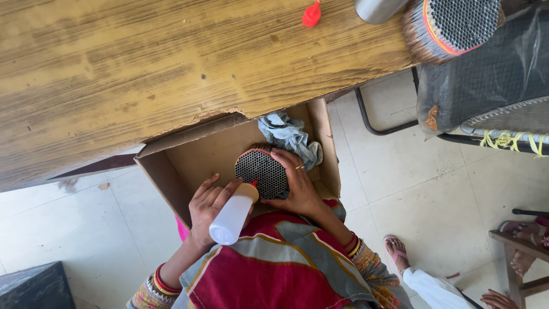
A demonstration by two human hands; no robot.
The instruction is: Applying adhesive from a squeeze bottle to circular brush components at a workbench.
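Head view, looking down: a lap in red patterned cloth (269, 269) lies nearest. Just beyond it, the left hand (210, 207) is wrapped around a white squeeze bottle (233, 216), its orange tip touching a round bundle (262, 173) with a dark honeycomb face. The right hand (296, 186) cups the bundle's right side, fingers spread over it. Both sit inside an open cardboard box (171, 166), with a grey rag (289, 136) at its far right. Farther off, a wooden table (171, 63) carries a red cap (311, 15) and another bundle (452, 26) at far right.
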